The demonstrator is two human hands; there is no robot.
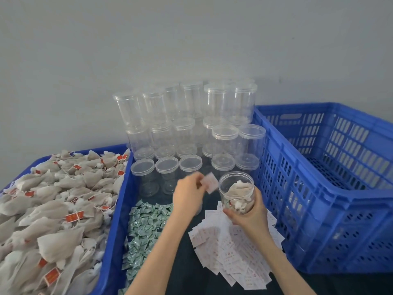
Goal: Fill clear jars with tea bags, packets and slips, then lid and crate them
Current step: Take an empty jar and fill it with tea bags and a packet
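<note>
a right hand (251, 213) grips an open clear jar (237, 191) of tea bags above scattered slips (231, 248), while the left hand (188, 193) pinches one slip (209, 183) just beside its mouth; behind stand stacked lidded jars (191, 124), a blue crate (331, 188) at right.
</note>
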